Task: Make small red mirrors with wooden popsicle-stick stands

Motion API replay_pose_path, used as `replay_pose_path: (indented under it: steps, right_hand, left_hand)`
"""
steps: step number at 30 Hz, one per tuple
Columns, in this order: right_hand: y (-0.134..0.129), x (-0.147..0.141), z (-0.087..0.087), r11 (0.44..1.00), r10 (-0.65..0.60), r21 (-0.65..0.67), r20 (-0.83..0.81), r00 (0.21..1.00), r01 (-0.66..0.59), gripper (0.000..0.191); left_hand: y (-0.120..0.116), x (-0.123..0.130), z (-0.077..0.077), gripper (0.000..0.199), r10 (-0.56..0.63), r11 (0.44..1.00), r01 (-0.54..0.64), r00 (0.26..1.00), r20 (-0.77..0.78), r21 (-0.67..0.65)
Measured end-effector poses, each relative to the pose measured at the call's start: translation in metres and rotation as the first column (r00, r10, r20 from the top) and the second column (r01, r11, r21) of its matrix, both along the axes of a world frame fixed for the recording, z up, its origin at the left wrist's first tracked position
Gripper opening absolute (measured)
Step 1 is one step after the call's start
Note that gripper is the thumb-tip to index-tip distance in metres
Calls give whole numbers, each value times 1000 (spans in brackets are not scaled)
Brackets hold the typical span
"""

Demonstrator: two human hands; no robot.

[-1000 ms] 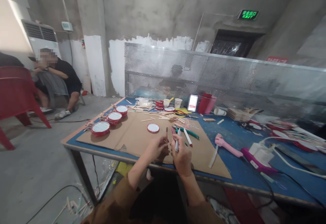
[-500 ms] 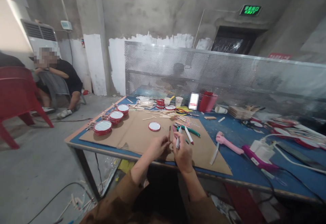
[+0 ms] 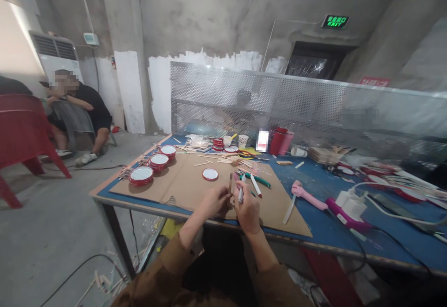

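My left hand pinches a thin wooden craft stick upright above a brown cardboard sheet. My right hand grips a white marker pen, its tip close to the stick. Just beyond the hands lie a white marker and green-handled pliers. A red-rimmed white lid rests on the cardboard. Farther left stand several red-and-white round drums, the nearest being a small drum.
The blue table holds scattered sticks, a pink glue gun, a magenta glue gun and a white power adapter. A seated person is at the left, past a red plastic chair. A perforated metal panel stands behind the table.
The whole view has shifted slightly as my head moved. Both hands stay close together, still holding the stick and the marker.
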State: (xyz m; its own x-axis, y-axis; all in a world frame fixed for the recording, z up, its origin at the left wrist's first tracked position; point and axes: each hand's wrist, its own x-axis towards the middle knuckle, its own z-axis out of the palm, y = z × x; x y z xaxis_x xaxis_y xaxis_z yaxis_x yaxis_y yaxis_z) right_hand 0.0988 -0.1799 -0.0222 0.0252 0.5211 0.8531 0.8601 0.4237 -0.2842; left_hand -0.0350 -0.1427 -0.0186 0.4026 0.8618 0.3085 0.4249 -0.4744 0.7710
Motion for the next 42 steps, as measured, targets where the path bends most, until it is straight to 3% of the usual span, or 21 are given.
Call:
replay_pose_path:
  steps: [16,23,27,31,36,42]
  right_hand:
    - [-2,-2,3,1000,-6,-6,2,1000,6,24]
    - [-4,3,1,994,104,-13,-187,977,-108,31]
    - [-2,3,0,985,173,41,-354,919,-169,30]
    - [-3,-6,-5,985,171,88,-502,848,-146,24]
    - [-9,-12,-11,988,152,93,-516,843,-122,20]
    - [-12,-10,-7,992,123,38,-454,883,-119,22]
  left_hand:
    - [-2,-2,1,17,-26,1000,27,998,-64,4]
    - [-2,-2,1,15,-40,999,41,998,-50,14]
    - [-4,-2,4,17,-28,1000,28,997,-73,-1]
    - [-4,-2,4,16,-28,1000,28,998,-51,-3]
    - [-3,-1,2,17,-34,999,34,999,-32,-2]
    - [-4,-2,4,19,-53,998,53,998,-23,-22]
